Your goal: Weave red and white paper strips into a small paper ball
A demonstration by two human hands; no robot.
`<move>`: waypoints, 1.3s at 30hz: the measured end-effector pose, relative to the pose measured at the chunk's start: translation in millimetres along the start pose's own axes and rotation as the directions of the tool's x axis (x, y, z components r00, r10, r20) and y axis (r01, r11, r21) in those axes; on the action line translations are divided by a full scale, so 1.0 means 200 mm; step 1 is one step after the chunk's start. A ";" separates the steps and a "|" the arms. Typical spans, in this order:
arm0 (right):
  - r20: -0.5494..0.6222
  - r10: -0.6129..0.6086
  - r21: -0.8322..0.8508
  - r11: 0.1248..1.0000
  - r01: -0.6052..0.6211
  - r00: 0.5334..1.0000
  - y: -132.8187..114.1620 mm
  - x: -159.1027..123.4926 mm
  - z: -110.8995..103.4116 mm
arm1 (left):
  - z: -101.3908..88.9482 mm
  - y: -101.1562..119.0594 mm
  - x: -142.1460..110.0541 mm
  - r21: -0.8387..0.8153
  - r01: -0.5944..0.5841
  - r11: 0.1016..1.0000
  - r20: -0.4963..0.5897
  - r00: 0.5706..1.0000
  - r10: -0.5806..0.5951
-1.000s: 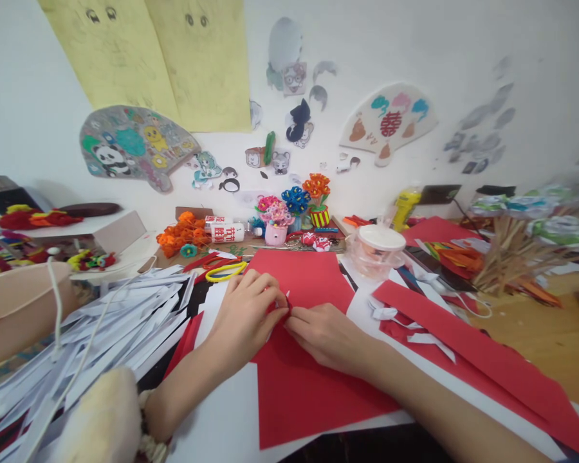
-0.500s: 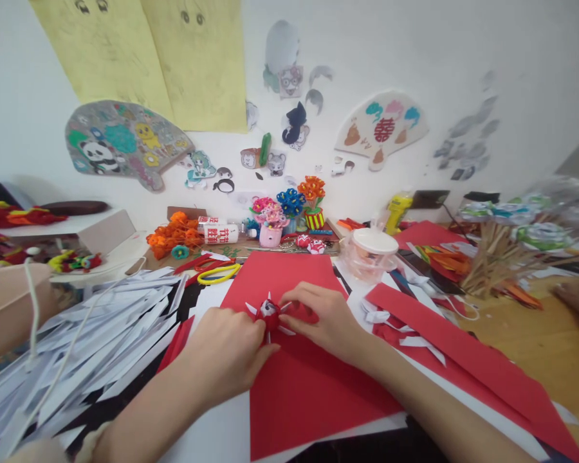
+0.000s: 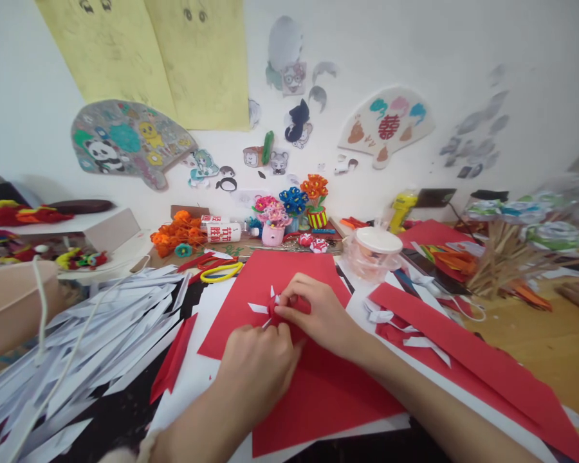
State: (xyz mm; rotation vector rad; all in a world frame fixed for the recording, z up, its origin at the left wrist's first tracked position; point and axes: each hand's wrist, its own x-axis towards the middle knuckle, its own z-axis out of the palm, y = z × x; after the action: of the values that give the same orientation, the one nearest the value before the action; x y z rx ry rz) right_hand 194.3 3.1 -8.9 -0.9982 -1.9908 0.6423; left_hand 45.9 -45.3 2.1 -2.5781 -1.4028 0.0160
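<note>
A white wall hung with cutouts rises behind your crowded worktable, where a broad heap of white paper strips spreads on your left. Overlapping red paper sheets cover the middle, beneath both your hands. Your left hand is curled knuckles-up over the red, its fingertips hidden; whether it grips anything cannot be told. Your right hand reaches in from the side, thumb and index finger drawn nearly together on the work, the other fingers bent. Beyond them stand a white-lidded container and yellow-handled scissors. Smallest at the center is the red-and-white paper piece, above the red sheets, at your right fingertips and just past your left knuckles, toward the wall. Your right hand is the nearer, touching it from the right. Its visible part is compact, with no clear long axis; slim white points fan out, mainly leftward and toward the wall.
</note>
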 end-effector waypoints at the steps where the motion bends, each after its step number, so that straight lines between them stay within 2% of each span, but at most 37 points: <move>1: -0.011 0.014 -0.001 1.000 -0.014 1.000 0.00 0.00 0.00 | 0.01 0.02 0.01 -0.007 0.020 1.000 0.035 0.999 -0.020; 5: -0.062 0.059 -0.038 0.997 -0.061 0.996 0.02 0.01 0.00 | 0.03 0.04 0.02 -0.039 0.095 0.995 0.125 0.988 -0.090; 13: -0.129 0.053 -0.156 0.985 -0.073 0.990 0.00 -0.02 0.01 | 0.07 0.04 0.03 -0.062 0.192 0.979 0.082 0.979 -0.187; 18: -0.161 0.045 -0.230 0.970 -0.082 0.986 -0.02 -0.04 -0.01 | 0.06 0.04 0.03 -0.059 0.191 0.980 0.095 0.978 -0.185; 23: -0.128 0.055 -0.210 0.974 -0.082 0.990 -0.03 -0.04 -0.03 | 0.06 0.03 0.04 -0.048 0.195 0.980 0.094 0.977 -0.190; 26: -0.113 0.064 -0.230 0.969 -0.089 0.992 -0.03 -0.04 -0.03 | 0.09 0.03 0.04 -0.064 0.170 0.983 0.047 0.985 -0.167; 29: -0.113 0.057 -0.276 0.957 -0.087 0.992 -0.03 -0.04 -0.03 | 0.09 0.02 0.04 -0.096 0.075 0.993 -0.083 0.993 -0.083; 32: -0.091 0.039 -0.280 0.958 -0.063 0.995 -0.02 -0.03 -0.04 | 0.07 -0.03 0.02 -0.130 0.036 0.991 -0.286 0.956 -0.073; 34: -0.075 0.023 -0.266 0.963 -0.042 0.997 -0.01 -0.03 -0.05 | 0.04 -0.07 0.01 -0.158 0.106 0.982 -0.356 0.921 -0.157; 36: -0.069 0.014 -0.257 0.966 -0.031 0.998 0.00 -0.03 -0.06 | 0.02 -0.10 0.00 -0.141 0.163 0.977 -0.357 0.912 -0.203; 39: -0.054 0.022 -0.245 0.969 -0.034 0.998 0.00 -0.03 -0.05 | 0.03 -0.11 0.01 -0.093 0.159 0.983 -0.258 0.950 -0.178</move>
State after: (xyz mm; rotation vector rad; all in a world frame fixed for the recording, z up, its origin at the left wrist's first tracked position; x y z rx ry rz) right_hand 205.6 -1.7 -5.5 -1.1794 -2.0481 0.3860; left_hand 27.2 -30.8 1.1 -2.3935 -1.5358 -0.3973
